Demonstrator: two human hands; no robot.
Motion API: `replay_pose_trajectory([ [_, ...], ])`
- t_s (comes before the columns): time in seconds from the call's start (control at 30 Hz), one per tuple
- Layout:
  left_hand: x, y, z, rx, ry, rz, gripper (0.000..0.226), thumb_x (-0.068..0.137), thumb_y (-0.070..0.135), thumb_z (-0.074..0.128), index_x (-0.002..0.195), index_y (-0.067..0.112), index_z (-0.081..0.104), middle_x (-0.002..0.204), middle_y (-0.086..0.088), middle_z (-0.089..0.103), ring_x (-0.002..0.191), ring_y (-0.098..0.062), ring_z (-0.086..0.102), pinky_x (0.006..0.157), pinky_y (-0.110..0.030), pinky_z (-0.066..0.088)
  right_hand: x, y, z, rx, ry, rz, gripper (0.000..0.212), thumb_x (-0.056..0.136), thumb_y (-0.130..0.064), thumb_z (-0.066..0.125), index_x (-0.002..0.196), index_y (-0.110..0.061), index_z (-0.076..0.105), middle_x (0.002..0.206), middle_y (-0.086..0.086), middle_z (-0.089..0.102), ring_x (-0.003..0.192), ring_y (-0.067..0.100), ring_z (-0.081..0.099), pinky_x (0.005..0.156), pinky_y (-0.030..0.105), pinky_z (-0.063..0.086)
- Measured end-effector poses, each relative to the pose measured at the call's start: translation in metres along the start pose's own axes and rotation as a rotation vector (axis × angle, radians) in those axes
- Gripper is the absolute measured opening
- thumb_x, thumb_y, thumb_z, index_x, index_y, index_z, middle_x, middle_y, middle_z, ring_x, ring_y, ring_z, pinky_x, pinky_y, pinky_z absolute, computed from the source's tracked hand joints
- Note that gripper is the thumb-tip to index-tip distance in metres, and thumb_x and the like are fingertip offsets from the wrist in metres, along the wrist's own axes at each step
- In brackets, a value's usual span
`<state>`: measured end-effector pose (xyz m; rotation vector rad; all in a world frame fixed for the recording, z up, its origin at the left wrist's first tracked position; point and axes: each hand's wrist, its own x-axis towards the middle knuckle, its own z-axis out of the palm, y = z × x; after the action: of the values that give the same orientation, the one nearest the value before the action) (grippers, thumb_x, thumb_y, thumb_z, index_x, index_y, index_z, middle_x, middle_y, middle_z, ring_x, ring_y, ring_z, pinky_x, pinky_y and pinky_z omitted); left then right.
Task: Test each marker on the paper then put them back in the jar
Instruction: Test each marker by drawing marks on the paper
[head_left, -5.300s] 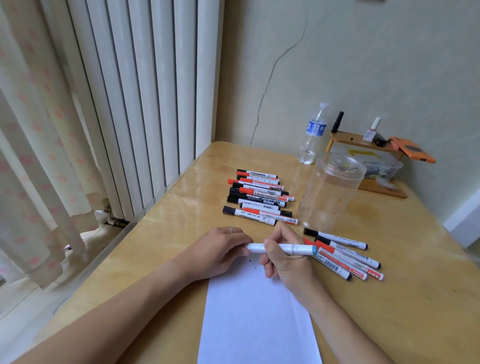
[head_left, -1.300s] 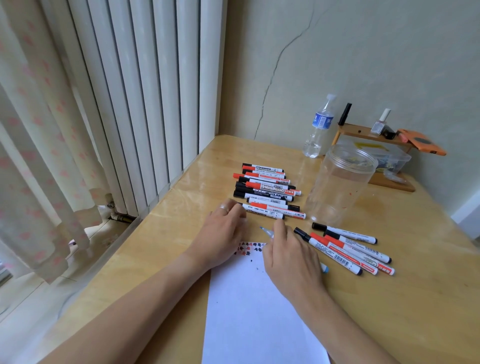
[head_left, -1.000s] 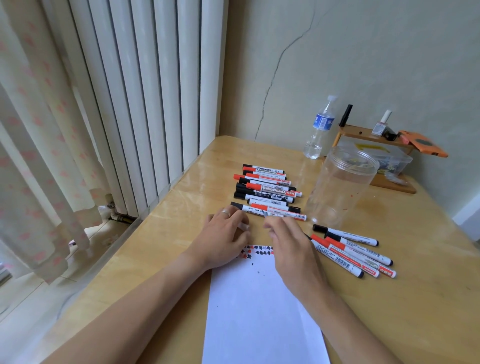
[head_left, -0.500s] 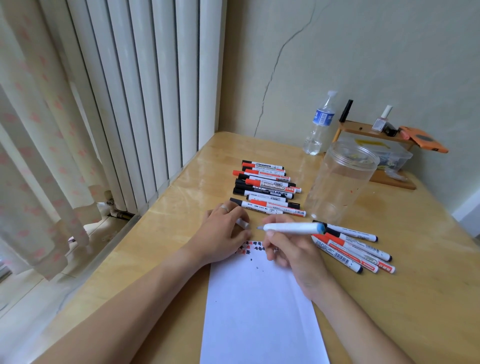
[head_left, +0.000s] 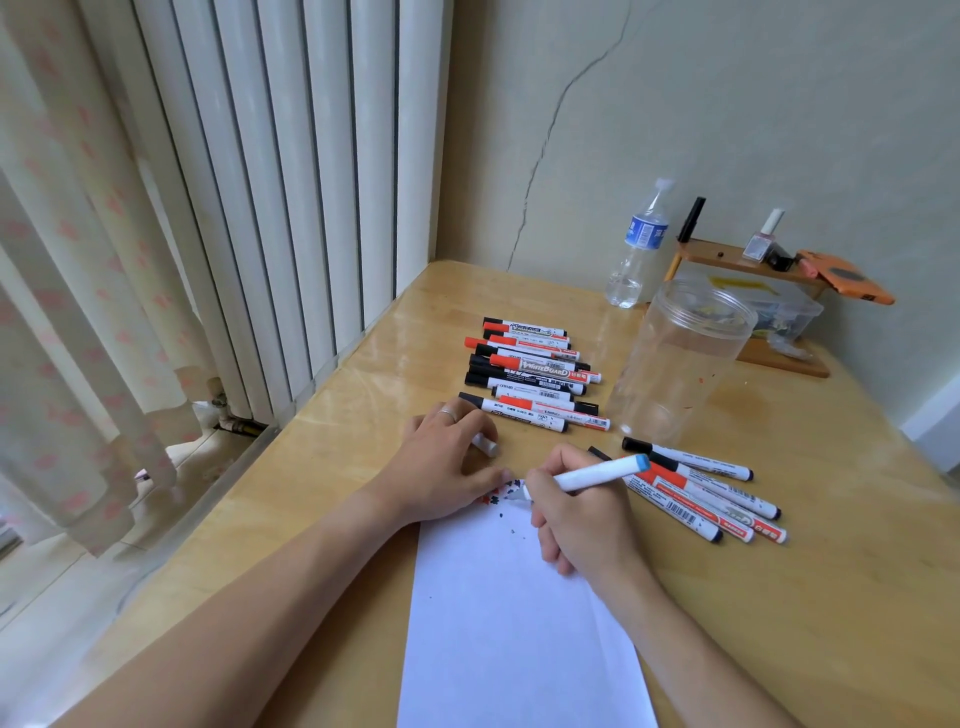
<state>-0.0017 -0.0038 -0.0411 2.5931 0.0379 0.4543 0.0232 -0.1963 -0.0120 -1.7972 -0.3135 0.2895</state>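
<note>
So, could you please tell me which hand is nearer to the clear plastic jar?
Right. The right hand, gripping the blue-ended marker over the paper, sits just below the jar; the left hand, holding a white cap, lies farther off to its left.

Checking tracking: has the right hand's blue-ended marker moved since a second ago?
Yes. The marker was flat beside the paper; now the right hand holds it, tip on the paper's top edge.

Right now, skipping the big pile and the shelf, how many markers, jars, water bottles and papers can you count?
Markers: 6 (5 loose, 1 in the right hand)
Jars: 1
Water bottles: 1
Papers: 1
Total: 9
</note>
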Motion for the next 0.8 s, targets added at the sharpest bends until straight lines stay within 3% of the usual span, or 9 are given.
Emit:
replay_pose_trajectory([
  [0.27,0.0009,0.0016,-0.0023,0.015,-0.036,-0.009,0.044,0.087,0.062,0.066,0.117,0.031,0.056,0.121,0.012,0.042,0.119,-0.012,0.041,0.104,-0.034,0.027,-0.0025,-0.0054,0.0014,-0.05,-0.035,0.017,0.023,0.091,-0.013,0.065,0.074,-0.007,0.052,0.052,0.012,0.053,0.033,0.023,0.046,0.039,0.02,0.03],
  [0.4,0.002,-0.0005,-0.0012,0.01,-0.058,-0.021,0.059,0.077,0.077,0.05,0.116,0.033,0.056,0.121,0.011,0.044,0.118,-0.012,0.042,0.103,-0.034,0.028,-0.002,-0.0074,0.0001,-0.062,-0.015,0.044,0.02,0.09,-0.012,0.065,0.078,-0.001,0.053,0.051,0.013,0.054,0.032,0.022,0.046,0.038,0.021,0.032],
  [0.57,0.0017,-0.0017,-0.0006,0.011,-0.063,-0.025,0.063,0.074,0.08,0.042,0.115,0.034,0.055,0.122,0.012,0.044,0.118,-0.011,0.041,0.104,-0.036,0.029,-0.003,-0.0071,0.001,-0.062,-0.026,0.037,0.021,0.09,-0.013,0.066,0.074,-0.008,0.053,0.055,0.014,0.056,0.035,0.024,0.047,0.039,0.02,0.031],
  [0.8,0.0013,-0.0017,-0.0012,0.022,-0.057,-0.011,0.043,0.088,0.063,0.065,0.116,0.033,0.056,0.123,0.011,0.044,0.118,-0.011,0.041,0.102,-0.034,0.027,-0.0027,-0.0083,0.0005,-0.052,-0.005,0.04,0.018,0.09,-0.01,0.063,0.078,-0.002,0.053,0.054,0.014,0.055,0.033,0.023,0.046,0.038,0.022,0.031],
])
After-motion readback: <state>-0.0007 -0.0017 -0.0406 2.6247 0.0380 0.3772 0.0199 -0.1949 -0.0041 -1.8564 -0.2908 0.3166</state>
